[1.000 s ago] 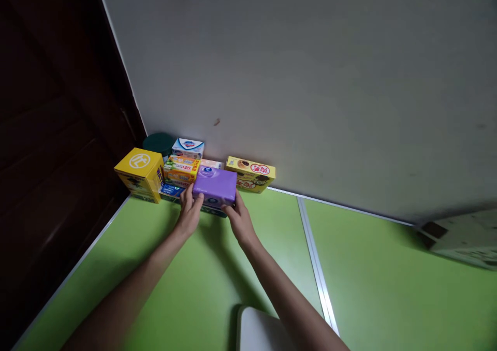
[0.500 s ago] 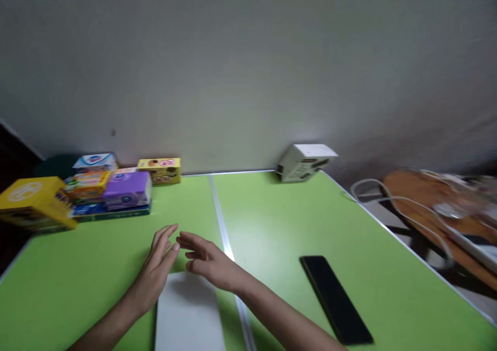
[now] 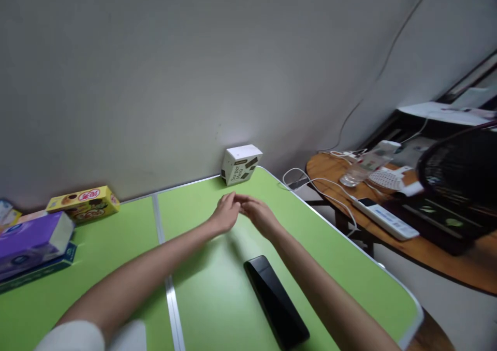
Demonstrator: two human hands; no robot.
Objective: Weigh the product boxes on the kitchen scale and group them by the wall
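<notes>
Arms stretch forward, fingers nearing white box.

On the white box I can read "Super", and under it a word that looks like "Ideal". The yellow box has red writing in a white patch, too blurry to read. The purple pack and power strip have blurry marks.

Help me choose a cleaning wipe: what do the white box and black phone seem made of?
White box: probably matte printed cardboard, judging by flat panels and crisp edges.
Black phone: glossy front, likely glass, given its reflections; plastic film is possible.
</notes>
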